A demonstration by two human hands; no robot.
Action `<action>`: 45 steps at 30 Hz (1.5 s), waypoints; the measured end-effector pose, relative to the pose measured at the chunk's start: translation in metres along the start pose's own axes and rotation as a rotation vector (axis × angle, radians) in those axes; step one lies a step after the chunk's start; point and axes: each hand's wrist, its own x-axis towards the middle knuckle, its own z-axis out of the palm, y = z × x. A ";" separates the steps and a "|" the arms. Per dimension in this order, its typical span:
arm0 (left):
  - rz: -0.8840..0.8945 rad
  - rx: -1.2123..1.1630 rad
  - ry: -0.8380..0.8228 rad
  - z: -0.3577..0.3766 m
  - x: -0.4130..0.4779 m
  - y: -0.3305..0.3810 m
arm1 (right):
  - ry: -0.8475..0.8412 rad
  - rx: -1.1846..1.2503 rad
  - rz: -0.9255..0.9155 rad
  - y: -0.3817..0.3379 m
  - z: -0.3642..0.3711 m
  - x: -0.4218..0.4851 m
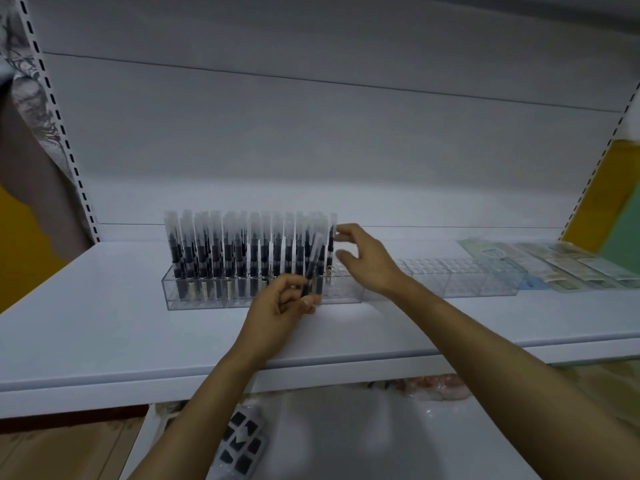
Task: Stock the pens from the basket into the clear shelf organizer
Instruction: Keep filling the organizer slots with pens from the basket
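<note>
- Black-barrelled pen (311,261) with a frosted cap, tilted, cap end up and leaning right, over the front right part of the filled section of the organizer (194,299).
- Left hand (284,303) just in front of the organizer's front wall. Its fingers are curled and its thumb and fingertips are clamped on the pen's lower end.
- Standing pens (242,251) fill the organizer's left portion, upright in close rows, caps up.
- End pen (331,244) stands upright at the right edge of those rows.
- Right hand (367,261) over the organizer's right portion, thumb and forefinger apart. The forefinger tip is at the end pen's cap (contact looks likely, cannot tell for sure) and the other fingers are loosely extended.
- Organizer is clear acrylic and sits on the white shelf (86,323), well back from the front lip.
- Second clear tray (460,278) with gridded cells, end to end with the organizer on its right.
- Paper packets (571,265) beyond that tray, further right of the organizer.
- Flat pack with dark squares (240,441) below the shelf, in front of the organizer.
</note>
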 end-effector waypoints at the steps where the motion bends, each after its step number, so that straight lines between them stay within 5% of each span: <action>1: -0.005 -0.017 0.007 0.000 0.000 0.000 | 0.173 0.024 -0.077 -0.003 -0.002 -0.010; 4: -0.011 -0.019 0.004 0.000 0.000 0.001 | 0.410 0.239 -0.147 -0.011 0.014 -0.049; 8: 0.024 0.098 -0.036 0.001 0.001 0.001 | 0.235 0.517 0.074 -0.021 0.041 -0.076; 15: 0.055 0.203 -0.045 0.004 -0.001 -0.002 | 0.021 0.624 0.084 -0.019 0.032 -0.080; 22: 0.266 0.967 0.109 0.000 -0.026 0.007 | 0.130 0.859 0.262 -0.012 0.030 -0.077; 26: 0.359 1.187 0.237 -0.046 -0.045 0.001 | 0.118 0.930 0.299 -0.013 0.029 -0.076; 30: 0.348 1.371 0.133 -0.085 -0.043 -0.001 | 0.102 0.906 0.278 -0.013 0.032 -0.077; 39: 0.344 1.365 0.033 -0.079 -0.024 -0.001 | 0.169 0.889 0.234 -0.011 0.032 -0.079; 45: 0.348 1.343 0.026 -0.079 -0.023 -0.004 | 0.382 0.811 0.118 -0.006 0.025 -0.063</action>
